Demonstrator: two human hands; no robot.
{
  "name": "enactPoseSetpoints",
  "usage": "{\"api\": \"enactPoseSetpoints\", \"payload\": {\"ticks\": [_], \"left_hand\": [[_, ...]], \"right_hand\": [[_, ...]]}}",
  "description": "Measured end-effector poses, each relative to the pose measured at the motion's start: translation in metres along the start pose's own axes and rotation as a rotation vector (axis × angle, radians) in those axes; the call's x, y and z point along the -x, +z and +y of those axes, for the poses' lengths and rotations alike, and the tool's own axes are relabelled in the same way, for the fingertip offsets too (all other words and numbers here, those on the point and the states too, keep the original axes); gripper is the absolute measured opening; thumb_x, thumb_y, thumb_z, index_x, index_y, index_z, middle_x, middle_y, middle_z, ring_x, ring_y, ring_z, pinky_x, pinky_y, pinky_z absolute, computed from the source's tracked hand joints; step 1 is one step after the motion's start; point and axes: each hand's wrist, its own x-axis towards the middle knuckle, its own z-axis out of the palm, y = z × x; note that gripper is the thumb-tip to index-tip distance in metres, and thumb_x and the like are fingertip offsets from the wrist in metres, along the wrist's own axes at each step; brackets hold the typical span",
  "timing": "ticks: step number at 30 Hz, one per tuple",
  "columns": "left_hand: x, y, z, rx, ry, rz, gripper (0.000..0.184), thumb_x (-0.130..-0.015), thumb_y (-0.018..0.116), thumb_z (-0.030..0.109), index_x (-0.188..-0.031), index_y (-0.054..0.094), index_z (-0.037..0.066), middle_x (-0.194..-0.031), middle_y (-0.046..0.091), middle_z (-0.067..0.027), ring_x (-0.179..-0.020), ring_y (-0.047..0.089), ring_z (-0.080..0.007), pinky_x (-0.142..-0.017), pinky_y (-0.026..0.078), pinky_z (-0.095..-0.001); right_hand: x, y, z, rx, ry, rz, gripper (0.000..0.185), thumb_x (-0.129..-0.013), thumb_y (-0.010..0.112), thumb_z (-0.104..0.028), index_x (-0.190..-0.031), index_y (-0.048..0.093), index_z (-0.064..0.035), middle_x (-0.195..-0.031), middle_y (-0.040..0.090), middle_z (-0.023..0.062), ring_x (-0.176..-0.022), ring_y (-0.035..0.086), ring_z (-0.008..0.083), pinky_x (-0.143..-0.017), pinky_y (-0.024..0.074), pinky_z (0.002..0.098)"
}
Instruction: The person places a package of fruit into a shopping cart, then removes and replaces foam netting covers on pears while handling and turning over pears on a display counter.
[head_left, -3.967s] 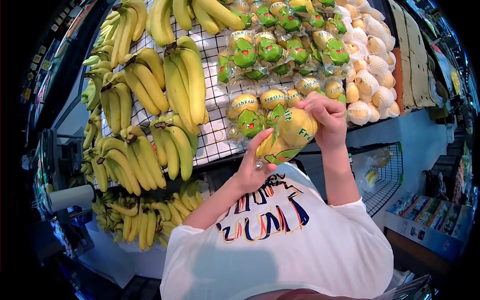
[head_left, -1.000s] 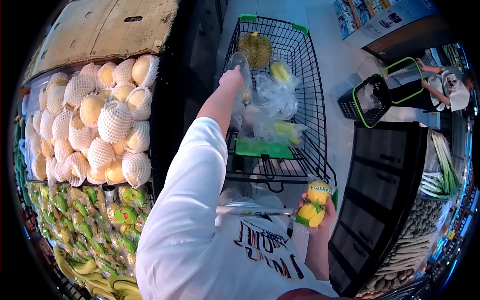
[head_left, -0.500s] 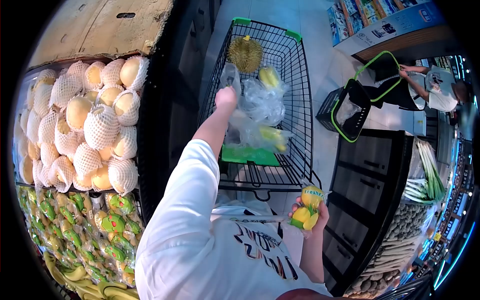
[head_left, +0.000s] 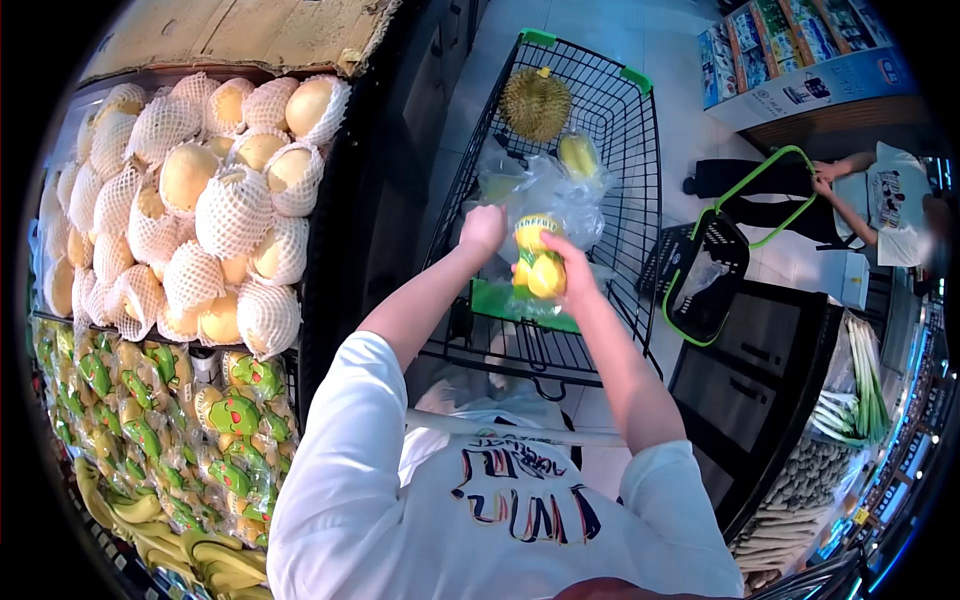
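My left hand is closed at the cart's left side, gripping the edge of a clear plastic bag. My right hand holds a clear pack of yellow fruit with printed lettering, above the near end of the cart. The fingers wrap its right side. Under and beyond my hands is the black wire shopping cart with green corners. A durian sits at its far end. Near it lies bagged yellow fruit, with crumpled clear bags beside it.
At left, a display holds large round fruit in white foam nets, with bagged yellow fruit and bananas below. On the right, another person holds a black basket by its green handle. Scallions lie on a counter.
My right hand has risen from near my body to over the cart, carrying the yellow fruit pack. My left hand has drawn closer to me, and the view has shifted.
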Motion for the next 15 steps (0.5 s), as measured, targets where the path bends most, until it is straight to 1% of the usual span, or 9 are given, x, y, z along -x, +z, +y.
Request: {"api": "enactPoseSetpoints", "payload": {"ticks": [2, 4, 5, 7, 10, 11, 12, 14, 15], "left_hand": [[0.009, -0.007, -0.003, 0.011, 0.001, 0.019, 0.052, -0.105, 0.039, 0.03, -0.077, 0.071, -0.001, -0.079, 0.07, -0.0241, -0.077, 0.07, -0.0403, -0.077, 0.057, -0.0494], [0.011, -0.012, -0.007, 0.023, -0.001, 0.055, 0.052, -0.105, 0.038, 0.03, -0.079, 0.071, -0.001, -0.08, 0.07, -0.0238, -0.076, 0.07, -0.0402, -0.076, 0.057, -0.049], [0.01, -0.016, -0.01, 0.027, -0.063, 0.028, 0.048, -0.105, 0.038, 0.028, -0.086, 0.07, -0.002, -0.083, 0.07, -0.0241, -0.078, 0.07, -0.0397, -0.077, 0.057, -0.0487], [0.014, -0.031, -0.012, 0.093, -0.047, 0.089, 0.036, -0.101, 0.043, 0.02, -0.089, 0.069, -0.002, -0.086, 0.071, -0.024, -0.083, 0.07, -0.0394, -0.079, 0.056, -0.0484], [0.018, -0.026, -0.025, 0.094, -0.025, 0.104, 0.018, -0.093, 0.05, 0.007, -0.092, 0.066, -0.002, -0.09, 0.07, -0.0237, -0.089, 0.069, -0.0392, -0.081, 0.056, -0.0479], [0.019, -0.02, -0.029, 0.08, -0.019, 0.095, 0.013, -0.09, 0.053, 0.003, -0.094, 0.065, -0.002, -0.092, 0.07, -0.0236, -0.091, 0.069, -0.0392, -0.082, 0.056, -0.0477], [0.022, -0.019, -0.027, 0.076, -0.01, 0.094, 0.013, -0.082, 0.055, -0.005, -0.092, 0.063, -0.001, -0.093, 0.07, -0.0228, -0.093, 0.069, -0.0391, -0.083, 0.056, -0.0474], [0.028, -0.012, -0.025, 0.107, -0.028, 0.121, 0.013, -0.082, 0.055, -0.005, -0.092, 0.063, 0.0, -0.094, 0.069, -0.0228, -0.093, 0.068, -0.0389, -0.083, 0.056, -0.047], [0.03, -0.006, -0.024, 0.12, -0.067, 0.148, 0.012, -0.081, 0.055, -0.006, -0.09, 0.062, -0.001, -0.096, 0.069, -0.0229, -0.095, 0.067, -0.0389, -0.084, 0.055, -0.0464]], "right_hand": [[-0.05, -0.005, -0.007, 0.109, -0.046, 0.038, 0.044, -0.09, 0.064, -0.034, -0.119, 0.061, -0.0005, -0.099, 0.07, 0.0159, -0.084, 0.07, 0.0302, -0.078, 0.0582, 0.0383], [-0.08, -0.004, -0.015, 0.368, -0.025, 0.183, 0.037, -0.089, 0.063, -0.029, -0.117, 0.056, -0.0061, -0.101, 0.068, 0.0147, -0.085, 0.069, 0.0276, -0.075, 0.0585, 0.0415], [-0.088, -0.001, -0.017, 0.46, 0.011, 0.24, 0.036, -0.089, 0.062, -0.028, -0.118, 0.054, -0.0078, -0.101, 0.068, 0.0141, -0.086, 0.069, 0.0269, -0.074, 0.0585, 0.0425], [-0.112, -0.007, -0.017, 0.623, 0.115, 0.309, 0.036, -0.089, 0.061, -0.026, -0.119, 0.048, -0.013, -0.103, 0.066, 0.0118, -0.087, 0.069, 0.0261, -0.07, 0.0579, 0.046], [-0.154, -0.024, -0.017, 0.556, 0.241, 0.188, 0.047, -0.087, 0.061, -0.025, -0.129, 0.048, -0.006, -0.113, 0.065, 0.0123, -0.091, 0.067, 0.0301, -0.077, 0.0558, 0.0518], [-0.164, -0.024, -0.024, 0.434, 0.379, 0.045, 0.037, -0.09, 0.054, -0.029, -0.118, 0.058, -0.0061, -0.104, 0.068, 0.0118, -0.09, 0.068, 0.0302, -0.077, 0.056, 0.0513], [-0.18, -0.024, -0.025, 0.409, 0.402, 0.044, 0.034, -0.091, 0.053, -0.03, -0.115, 0.059, -0.007, -0.101, 0.069, 0.011, -0.088, 0.068, 0.0289, -0.075, 0.0562, 0.0504], [-0.21, -0.028, -0.025, 0.354, 0.441, 0.041, 0.029, -0.092, 0.051, -0.031, -0.107, 0.063, -0.0088, -0.096, 0.07, 0.0094, -0.085, 0.068, 0.0264, -0.071, 0.0564, 0.0487], [-0.214, -0.019, -0.029, 0.42, 0.397, 0.047, 0.033, -0.093, 0.052, -0.035, -0.107, 0.064, -0.0073, -0.096, 0.07, 0.0103, -0.085, 0.068, 0.0284, -0.073, 0.0563, 0.0494]]}}
